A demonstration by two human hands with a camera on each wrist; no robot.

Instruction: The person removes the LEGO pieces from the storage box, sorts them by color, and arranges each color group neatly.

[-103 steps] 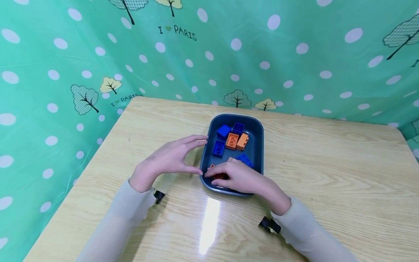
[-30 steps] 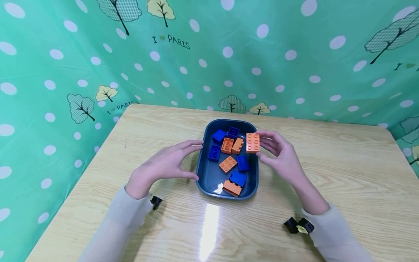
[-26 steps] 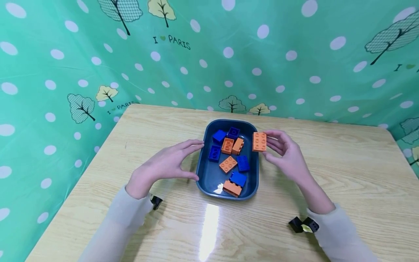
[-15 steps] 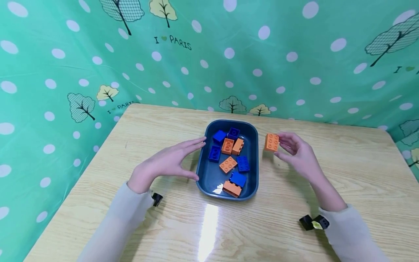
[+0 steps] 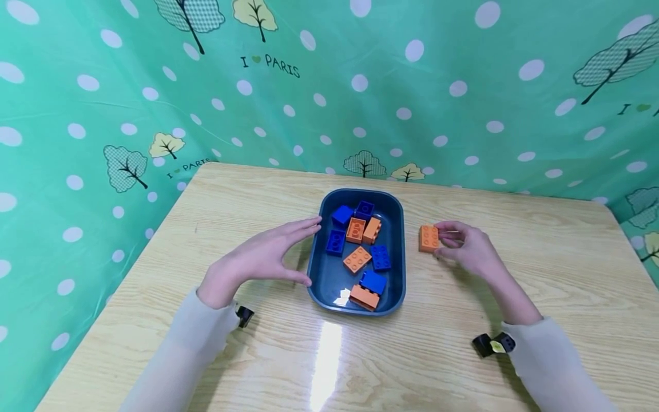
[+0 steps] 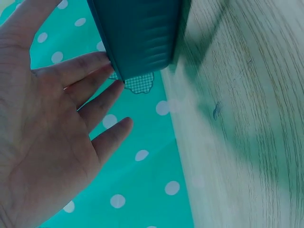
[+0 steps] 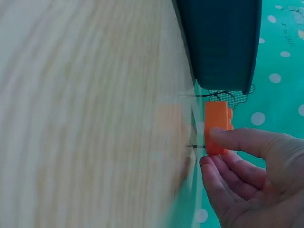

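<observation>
To the right of the dark blue tray (image 5: 400, 257), my right hand (image 5: 471, 249) pinches an orange toy brick (image 5: 428, 238) between thumb and fingers. Its studs face up in the head view. The right wrist view has the thumb on one side of the orange brick (image 7: 216, 124), low by the tabletop; whether it touches the wood I cannot tell. My left hand (image 5: 265, 252) is spread along the tray's left side, fingertips at its rim. In the left wrist view the fingers of the left hand (image 6: 61, 123) are nearly straight against the tray wall (image 6: 142, 38).
Inside the tray lie several blue bricks, one a blue brick (image 5: 380, 258) with studs up, and several orange ones, one an orange brick (image 5: 357, 260) near the middle. The tray stands on a wooden table (image 5: 515, 274). Behind hangs a green dotted cloth (image 5: 437, 74).
The right hand came out of the tray with an orange brick, carried it right past the rim and lowered it toward the table. The left hand has stayed at the tray's left side.
</observation>
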